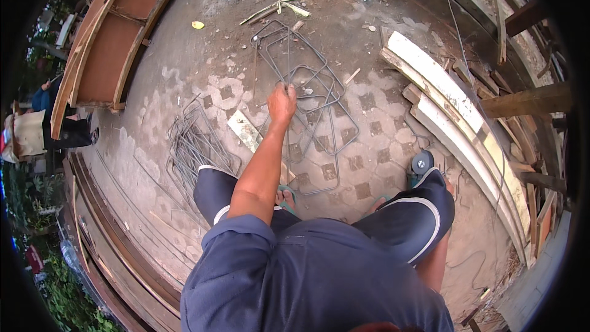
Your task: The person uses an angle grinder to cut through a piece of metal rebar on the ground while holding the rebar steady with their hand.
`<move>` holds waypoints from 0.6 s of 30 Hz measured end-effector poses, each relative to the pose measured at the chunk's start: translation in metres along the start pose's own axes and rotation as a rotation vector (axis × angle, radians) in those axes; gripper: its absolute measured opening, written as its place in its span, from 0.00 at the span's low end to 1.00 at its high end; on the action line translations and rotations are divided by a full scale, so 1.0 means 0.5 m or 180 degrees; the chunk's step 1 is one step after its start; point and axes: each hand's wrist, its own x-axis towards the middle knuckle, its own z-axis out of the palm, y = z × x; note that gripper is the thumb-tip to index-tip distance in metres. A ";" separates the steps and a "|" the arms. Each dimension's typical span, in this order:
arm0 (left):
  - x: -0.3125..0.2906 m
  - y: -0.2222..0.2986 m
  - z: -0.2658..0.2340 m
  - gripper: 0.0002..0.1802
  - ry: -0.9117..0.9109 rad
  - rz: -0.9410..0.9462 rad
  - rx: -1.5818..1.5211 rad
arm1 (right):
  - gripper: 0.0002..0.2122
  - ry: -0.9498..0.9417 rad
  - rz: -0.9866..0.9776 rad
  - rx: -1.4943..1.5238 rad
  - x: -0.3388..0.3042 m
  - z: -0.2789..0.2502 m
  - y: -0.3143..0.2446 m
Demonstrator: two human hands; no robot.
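While the left hand [282, 104] grips bent metal frames [314, 96], open paving [384, 128] separates them from the pale boards [450, 135].

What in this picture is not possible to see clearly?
Head view:
Right hand: hidden or out of frame.
Left hand: its back hides the exact grip on the wire frames.
Disc tool: the right knee hides part.
Wire pile: too tangled to count, overlapped by the left knee.
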 end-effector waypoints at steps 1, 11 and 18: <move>0.024 0.013 -0.009 0.19 0.0292 -0.0084 -0.0386 | 0.12 -0.0016 -0.0076 -0.0003 0.002 0.008 -0.014; 0.116 0.142 -0.263 0.16 0.0566 -0.1485 -0.5469 | 0.13 -0.0281 -0.1102 -0.0637 0.040 0.093 -0.215; 0.011 0.190 -0.158 0.18 -0.0820 -0.1903 -0.6345 | 0.17 -0.0603 -0.1404 -0.0843 0.044 0.153 -0.386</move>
